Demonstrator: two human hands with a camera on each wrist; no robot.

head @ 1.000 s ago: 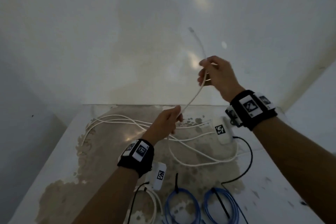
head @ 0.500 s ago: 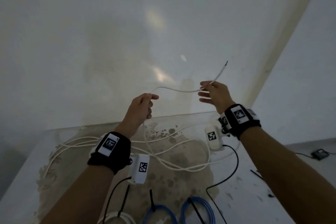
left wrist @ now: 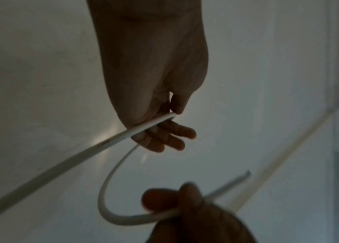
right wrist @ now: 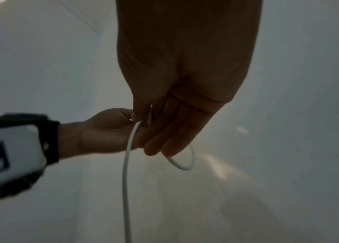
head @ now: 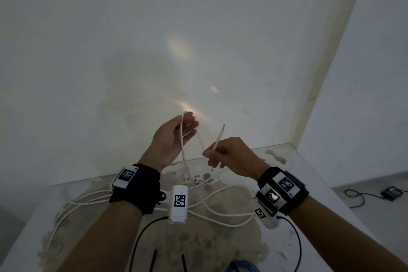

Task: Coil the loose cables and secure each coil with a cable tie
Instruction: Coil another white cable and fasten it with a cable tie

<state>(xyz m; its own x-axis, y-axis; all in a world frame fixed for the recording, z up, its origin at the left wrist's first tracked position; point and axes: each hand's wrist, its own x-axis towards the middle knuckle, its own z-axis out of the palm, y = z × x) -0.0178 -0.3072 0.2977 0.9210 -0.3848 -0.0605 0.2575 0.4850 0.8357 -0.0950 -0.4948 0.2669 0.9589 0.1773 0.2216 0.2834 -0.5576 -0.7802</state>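
Both hands have a grip on the same white cable (head: 182,139), raised above the surface (head: 313,174) in front of a pale wall (head: 154,40). Left hand (head: 171,139): palm turned up, the cable draped over it between thumb and forefinger; the remaining fingers (left wrist: 177,133) are extended and relaxed, so the grip amounts to a thumb-side pinch. Right hand (head: 231,157): fingers curled, cable nipped between thumb and forefinger just behind its free end, which juts up and away at a tilt. Between the two hands the cable forms one short hanging loop, seen plainly in the left wrist view.

Surface: white, with a large mottled brown stain (head: 194,243) across its middle. The rest of the white cable runs down from the left hand and lies there in several loose, overlapping runs, not coiled.

Blue cable coil (head: 240,266): partly in view at the near edge. Whether it is tied cannot be determined from this view.

Two black cable ties (head: 153,259) lie side by side near that edge, apart from the white cable.

Each wrist carries a black band with a white marker-tagged unit (head: 179,203); thin black leads (head: 141,236) trail from these.

Floor, far right: a small dark device (head: 391,192) with its own lead.
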